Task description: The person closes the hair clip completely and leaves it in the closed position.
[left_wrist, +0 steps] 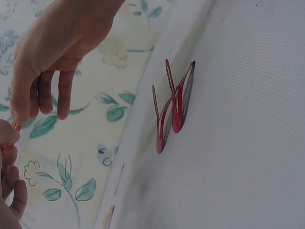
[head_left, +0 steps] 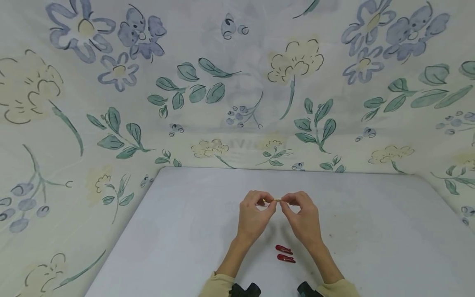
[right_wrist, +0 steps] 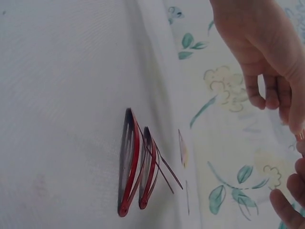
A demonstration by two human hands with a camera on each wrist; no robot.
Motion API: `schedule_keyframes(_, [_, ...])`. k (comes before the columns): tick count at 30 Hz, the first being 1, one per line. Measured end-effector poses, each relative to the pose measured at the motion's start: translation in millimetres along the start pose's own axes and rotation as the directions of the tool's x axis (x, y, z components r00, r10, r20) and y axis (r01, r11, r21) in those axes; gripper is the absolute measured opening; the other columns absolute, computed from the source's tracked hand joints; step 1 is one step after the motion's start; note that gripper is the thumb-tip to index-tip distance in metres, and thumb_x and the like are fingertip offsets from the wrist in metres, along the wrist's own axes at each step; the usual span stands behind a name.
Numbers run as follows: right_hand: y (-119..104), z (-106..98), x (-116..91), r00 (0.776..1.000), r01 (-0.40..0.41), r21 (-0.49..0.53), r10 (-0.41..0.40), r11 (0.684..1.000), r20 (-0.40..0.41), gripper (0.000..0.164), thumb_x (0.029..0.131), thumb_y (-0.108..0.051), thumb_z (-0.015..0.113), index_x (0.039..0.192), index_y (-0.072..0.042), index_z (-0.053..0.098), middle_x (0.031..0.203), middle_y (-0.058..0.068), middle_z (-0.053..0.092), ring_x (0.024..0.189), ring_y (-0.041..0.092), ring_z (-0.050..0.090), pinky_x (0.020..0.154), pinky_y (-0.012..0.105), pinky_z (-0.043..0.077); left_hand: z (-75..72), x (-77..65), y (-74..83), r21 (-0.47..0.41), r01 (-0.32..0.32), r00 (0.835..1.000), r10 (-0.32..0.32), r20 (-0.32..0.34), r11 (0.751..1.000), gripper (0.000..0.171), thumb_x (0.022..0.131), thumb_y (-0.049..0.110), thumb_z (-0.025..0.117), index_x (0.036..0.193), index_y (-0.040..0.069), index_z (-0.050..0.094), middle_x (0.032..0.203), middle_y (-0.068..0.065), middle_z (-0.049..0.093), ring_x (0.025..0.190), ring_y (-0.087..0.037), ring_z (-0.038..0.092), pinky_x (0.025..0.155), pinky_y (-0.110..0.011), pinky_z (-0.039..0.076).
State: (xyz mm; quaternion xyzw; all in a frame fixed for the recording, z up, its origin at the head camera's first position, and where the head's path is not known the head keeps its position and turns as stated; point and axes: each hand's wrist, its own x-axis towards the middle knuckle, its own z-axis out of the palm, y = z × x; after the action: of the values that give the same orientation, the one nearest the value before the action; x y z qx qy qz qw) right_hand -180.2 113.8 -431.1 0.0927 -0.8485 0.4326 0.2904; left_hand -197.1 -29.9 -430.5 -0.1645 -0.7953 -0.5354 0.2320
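My left hand (head_left: 254,216) and right hand (head_left: 305,218) meet fingertip to fingertip above the table. Between them they pinch a small, thin orange-gold piece (head_left: 277,200), each thumb and forefinger at one end. The fingertips hide most of it, and I cannot tell what kind of thing it is. A bit of its orange (left_wrist: 17,127) shows between the fingers in the left wrist view. Nearer me, below the hands, two red snap hair clips (head_left: 283,249) (head_left: 286,258) lie side by side. Both wrist views show their thin prongs sprung up from the frames.
The white tabletop (head_left: 193,231) stretches to both sides of the hands. Behind it and to its left hangs or lies flowered cloth (head_left: 259,144). Black wrist cameras (head_left: 246,290) sit at the cuffs of the pale yellow sleeves (head_left: 219,284).
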Motion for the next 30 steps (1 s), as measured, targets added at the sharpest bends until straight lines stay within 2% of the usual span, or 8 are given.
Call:
schedule_keyframes(13, [0.3,0.3,0.1,1.000,-0.005,0.008,0.005,1.000,0.012,0.013,0.085,-0.004,0.076,0.094,-0.009,0.069,0.090,0.001,0.064,0.088,0.013,0.059,0.081,0.033,0.056,-2.6,0.3,3.1,0.015,-0.009,1.000,0.009,0.009,1.000,0.009,0.080,0.003,0.076,0.083,0.008,0.069,0.080,-0.003,0.063,0.077,-0.026,0.060,0.069,-0.034,0.053])
schedule_keyframes(20, [1.3,0.9,-1.4,1.000,0.007,0.015,-0.007,1.000,-0.005,0.016,0.082,-0.004,0.079,0.094,-0.007,0.069,0.089,0.002,0.064,0.086,0.014,0.060,0.079,0.029,0.055,-2.0,-0.9,5.4,0.026,0.017,1.000,-0.018,0.024,1.000,0.008,0.081,0.005,0.077,0.083,0.009,0.070,0.080,-0.001,0.063,0.077,-0.020,0.057,0.069,-0.038,0.053])
schedule_keyframes(30, [1.9,0.9,-0.4,1.000,0.013,0.009,-0.013,1.000,-0.001,0.014,0.083,-0.003,0.077,0.093,-0.008,0.068,0.087,0.001,0.063,0.084,0.013,0.061,0.078,0.032,0.057,-2.9,0.7,5.4,0.022,0.000,1.000,0.000,0.024,1.000,0.006,0.080,0.003,0.075,0.082,0.008,0.071,0.079,-0.001,0.063,0.077,-0.018,0.058,0.069,-0.036,0.053])
